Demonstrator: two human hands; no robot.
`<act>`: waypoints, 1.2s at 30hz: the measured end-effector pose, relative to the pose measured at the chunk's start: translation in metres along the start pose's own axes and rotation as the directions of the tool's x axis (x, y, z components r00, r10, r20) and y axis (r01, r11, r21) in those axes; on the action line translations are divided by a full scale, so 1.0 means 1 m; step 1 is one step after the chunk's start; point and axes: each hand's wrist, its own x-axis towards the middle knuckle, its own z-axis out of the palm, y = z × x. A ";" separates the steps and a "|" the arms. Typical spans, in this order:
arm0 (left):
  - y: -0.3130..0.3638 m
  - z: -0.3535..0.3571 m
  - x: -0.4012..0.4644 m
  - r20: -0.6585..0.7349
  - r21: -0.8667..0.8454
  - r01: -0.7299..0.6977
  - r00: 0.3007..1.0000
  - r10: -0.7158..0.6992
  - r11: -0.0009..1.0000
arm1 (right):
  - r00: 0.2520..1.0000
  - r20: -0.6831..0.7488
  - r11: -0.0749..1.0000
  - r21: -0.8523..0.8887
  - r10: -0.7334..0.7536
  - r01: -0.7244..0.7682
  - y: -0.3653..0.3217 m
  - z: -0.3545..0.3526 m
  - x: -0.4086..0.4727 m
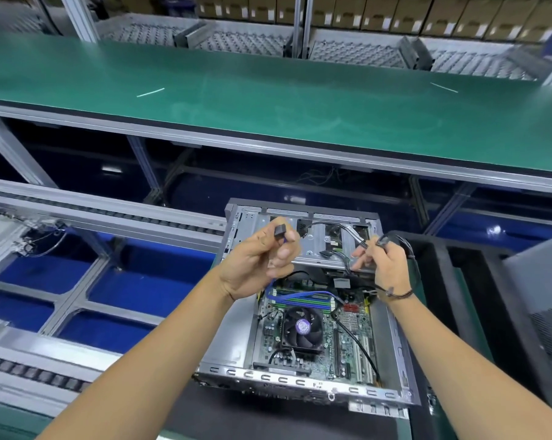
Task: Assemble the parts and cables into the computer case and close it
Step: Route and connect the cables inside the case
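Above the open computer case point(303, 312), which lies on its side at the near edge of the workbench, two cable ends are held up. A small black connector point(280, 231) with a blue cable point(300, 295) is pinched by the left hand point(259, 265). A bundle of black cables point(373, 242) is gripped by the right hand point(384, 265). Below them, the motherboard fan point(301, 328) is seen inside the case.

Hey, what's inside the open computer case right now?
Inside the computer case: a green motherboard with a black cooler fan, memory sticks, a blue cable and a metal drive cage. The left hand and right hand, both holding cables, cover part of the cage.
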 end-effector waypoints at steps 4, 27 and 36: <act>0.002 -0.009 -0.004 -0.014 -0.039 -0.015 1.000 0.015 0.999 | 1.000 0.012 0.999 0.035 0.013 -0.013 -0.005 0.001 -0.001; -0.049 -0.029 -0.010 -0.541 0.837 0.543 0.840 -0.052 0.071 | 0.999 0.018 0.996 0.077 0.035 -0.036 -0.022 0.003 -0.011; -0.067 -0.007 0.000 -0.443 0.809 0.521 0.845 0.299 -0.272 | 0.996 0.061 0.998 -0.005 -0.068 0.069 -0.014 0.003 -0.011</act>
